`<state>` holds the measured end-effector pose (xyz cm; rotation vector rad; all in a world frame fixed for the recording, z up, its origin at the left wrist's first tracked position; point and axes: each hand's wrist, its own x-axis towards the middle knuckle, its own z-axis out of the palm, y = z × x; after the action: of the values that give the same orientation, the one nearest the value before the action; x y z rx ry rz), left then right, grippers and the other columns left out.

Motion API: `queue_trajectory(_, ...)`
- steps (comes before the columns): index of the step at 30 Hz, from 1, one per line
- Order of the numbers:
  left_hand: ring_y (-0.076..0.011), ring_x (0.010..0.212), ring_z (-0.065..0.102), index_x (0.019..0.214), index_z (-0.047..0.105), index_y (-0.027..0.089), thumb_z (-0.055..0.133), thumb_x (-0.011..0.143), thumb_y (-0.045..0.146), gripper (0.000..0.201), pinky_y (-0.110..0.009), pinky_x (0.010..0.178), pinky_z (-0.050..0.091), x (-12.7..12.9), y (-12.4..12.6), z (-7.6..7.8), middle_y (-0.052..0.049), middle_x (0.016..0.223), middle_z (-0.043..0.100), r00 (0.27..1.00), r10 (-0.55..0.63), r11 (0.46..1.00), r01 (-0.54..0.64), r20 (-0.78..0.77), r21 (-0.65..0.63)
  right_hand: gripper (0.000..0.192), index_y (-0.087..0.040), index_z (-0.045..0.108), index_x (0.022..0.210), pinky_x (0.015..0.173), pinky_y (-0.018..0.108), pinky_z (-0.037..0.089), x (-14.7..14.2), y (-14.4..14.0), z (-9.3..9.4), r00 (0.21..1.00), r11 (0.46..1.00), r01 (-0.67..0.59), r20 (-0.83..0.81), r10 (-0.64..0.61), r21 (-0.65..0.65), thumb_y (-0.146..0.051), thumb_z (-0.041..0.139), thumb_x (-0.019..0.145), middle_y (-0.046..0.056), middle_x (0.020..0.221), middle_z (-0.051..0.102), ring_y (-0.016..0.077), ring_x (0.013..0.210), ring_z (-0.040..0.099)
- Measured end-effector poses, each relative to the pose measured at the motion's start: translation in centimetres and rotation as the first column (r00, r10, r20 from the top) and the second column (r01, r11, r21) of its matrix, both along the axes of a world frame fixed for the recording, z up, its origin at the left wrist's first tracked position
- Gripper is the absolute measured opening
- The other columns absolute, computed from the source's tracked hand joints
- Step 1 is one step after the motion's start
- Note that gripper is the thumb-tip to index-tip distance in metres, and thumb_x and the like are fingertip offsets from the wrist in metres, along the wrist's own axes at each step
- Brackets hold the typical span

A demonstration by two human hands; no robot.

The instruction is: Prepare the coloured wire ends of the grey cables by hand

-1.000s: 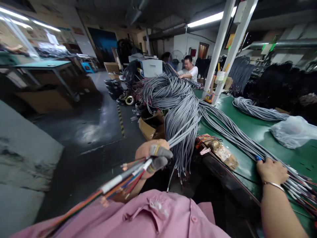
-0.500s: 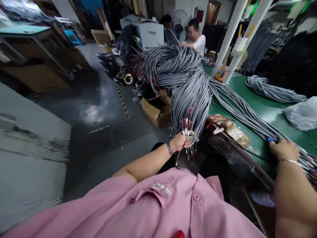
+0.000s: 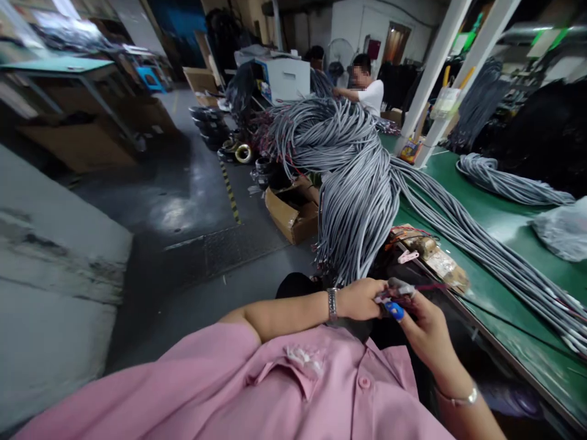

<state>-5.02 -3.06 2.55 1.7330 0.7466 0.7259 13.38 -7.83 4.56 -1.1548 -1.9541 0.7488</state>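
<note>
My left hand [image 3: 362, 299], with a metal watch band at the wrist, is closed around a small bunch of grey cable ends [image 3: 398, 292] with dark red wires and white tips. My right hand [image 3: 426, 324] meets it from the right. Its thumb, wrapped in blue tape, presses on the same bunch with the fingers closed; the exact grip is blurred. A thin red wire sticks out to the right above the fingers. Behind my hands a thick heap of grey cables [image 3: 360, 201] hangs over the bench's end, and more cables stretch along the green bench [image 3: 481, 183].
At the bench edge lie a taped wooden block [image 3: 440, 260] and a pink clip [image 3: 408, 256]. An opened cardboard box [image 3: 293, 214] sits on the floor. White posts [image 3: 435, 79] rise from the bench. A coiled cable bundle [image 3: 509, 180] and a plastic bag [image 3: 562, 229] lie right. A co-worker [image 3: 369, 88] is behind the heap.
My right hand has left the cables on the bench and come across to my left hand. My left hand has moved slightly right and down with the cable ends.
</note>
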Motion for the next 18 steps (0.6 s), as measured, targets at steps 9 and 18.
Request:
queue_trajectory(9, -0.0163, 0.083, 0.062, 0.105, 0.063, 0.016, 0.069, 0.072, 0.019, 0.033, -0.025, 0.077, 0.046, -1.3, -0.4, -1.2, -0.002, 0.094, 0.069, 0.996, -0.043, 0.985, 0.056, -0.076, 0.166, 0.027, -0.023, 0.064, 0.114, 0.081, 0.037, 0.055, 0.1, 0.2, -3.2, 0.995, 0.981, -0.091, 0.066, 0.081, 0.171, -0.021, 0.056, 0.089, 0.008, 0.108, 0.070, 0.0230, 0.095, 0.067)
queue_trajectory(18, -0.0196, 0.091, 0.065, 0.113, 0.063, 0.014, 0.063, 0.084, 0.039, 0.039, -0.031, 0.081, 0.050, -4.7, -1.7, -0.9, -0.012, 0.100, 0.069, 0.941, 0.044, 0.991, 0.001, 0.336, -0.134, 0.017, -0.021, 0.072, 0.092, 0.073, 0.033, 0.055, 1.4, -0.3, -4.6, 0.986, 0.996, 0.055, -0.160, -0.044, 0.069, -0.027, 0.056, 0.089, 0.007, 0.093, 0.072, 0.0214, 0.086, 0.067)
